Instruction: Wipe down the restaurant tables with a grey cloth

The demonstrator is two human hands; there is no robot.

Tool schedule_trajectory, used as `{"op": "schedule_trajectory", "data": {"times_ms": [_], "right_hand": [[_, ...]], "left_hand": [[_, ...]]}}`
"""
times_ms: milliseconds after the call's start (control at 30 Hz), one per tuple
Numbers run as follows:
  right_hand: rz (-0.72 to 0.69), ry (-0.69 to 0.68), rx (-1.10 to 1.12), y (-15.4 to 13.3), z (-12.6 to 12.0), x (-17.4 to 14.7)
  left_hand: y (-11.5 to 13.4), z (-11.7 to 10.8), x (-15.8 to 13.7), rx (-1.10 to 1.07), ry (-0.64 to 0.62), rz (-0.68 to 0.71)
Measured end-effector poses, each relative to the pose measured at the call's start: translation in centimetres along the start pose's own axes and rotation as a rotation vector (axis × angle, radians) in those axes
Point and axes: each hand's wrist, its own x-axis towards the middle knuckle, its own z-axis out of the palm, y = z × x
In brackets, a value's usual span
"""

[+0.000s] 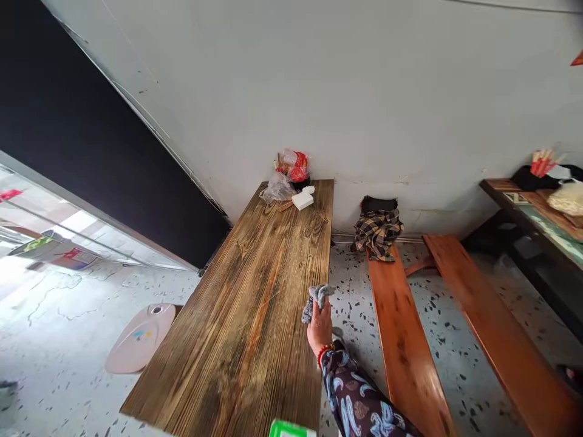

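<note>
My right hand (321, 331) is closed round a crumpled grey cloth (317, 297) at the right edge of a long wooden table (255, 315). Part of the cloth sticks out past the fingers over the tabletop. A red bead bracelet (325, 351) circles the wrist, below a dark patterned sleeve. My left hand is out of sight. At the bottom of the view, by the table's near end, a green and white object (291, 430) shows only in part.
Against the wall, the table holds a white tissue pack (302, 200), a clear plastic bag (277, 188) and a red package (298, 164). Right of it run two wooden benches (401, 328), one bearing plaid cloth (378, 227). A pink stool (141, 340) stands left. Another table (523, 206) is far right.
</note>
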Motion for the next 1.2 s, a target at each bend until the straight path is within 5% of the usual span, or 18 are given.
{"op": "schedule_trajectory", "data": {"times_ms": [133,233,400,500,800,1000,1200], "right_hand": [[0.125,0.035,-0.174,-0.7,1.1,11.7],[0.149,0.011,-0.256,-0.9,1.7,19.5],[0.178,-0.006,-0.302,-0.5,2.7,31.1],[0.19,-0.01,-0.331,-0.1,3.2,37.9],[0.247,0.058,-0.427,-0.2,4.9,55.7],[0.125,0.108,-0.454,0.7,6.2,62.5],[-0.145,0.035,-0.507,0.4,5.7,60.1]], "left_hand": [[-6.8,-0.7,1.0,0.043,-0.013,-0.158],[-9.4,1.4,5.1,0.014,-0.072,-0.145],[-6.7,8.0,19.1,0.032,-0.086,-0.088],[-5.1,10.5,24.9,0.052,-0.05,-0.029],[-5.3,12.2,27.0,0.073,-0.042,0.014],[-5.7,12.8,27.3,0.153,-0.04,0.047],[-6.8,12.9,26.2,0.127,-0.11,-0.036]]}}
